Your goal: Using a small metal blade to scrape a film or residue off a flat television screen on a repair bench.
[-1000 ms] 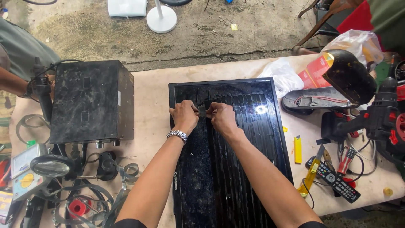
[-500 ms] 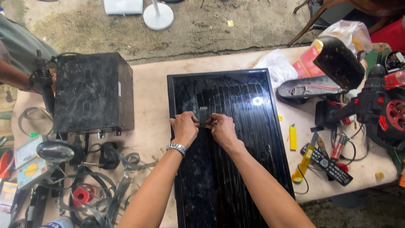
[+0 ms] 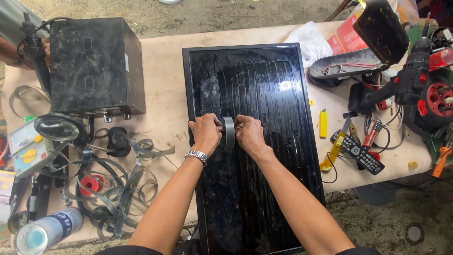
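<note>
A tape roll (image 3: 229,133) is gripped upright by the left hand (image 3: 205,133) and right hand (image 3: 250,135) on the panel (image 3: 264,189).

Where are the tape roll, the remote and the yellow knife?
tape roll (image 3: 229,133), head view, on its grey outer band between the two hands.
remote (image 3: 357,153), head view, on the middle of its button face.
yellow knife (image 3: 323,123), head view, on its yellow body.
</note>
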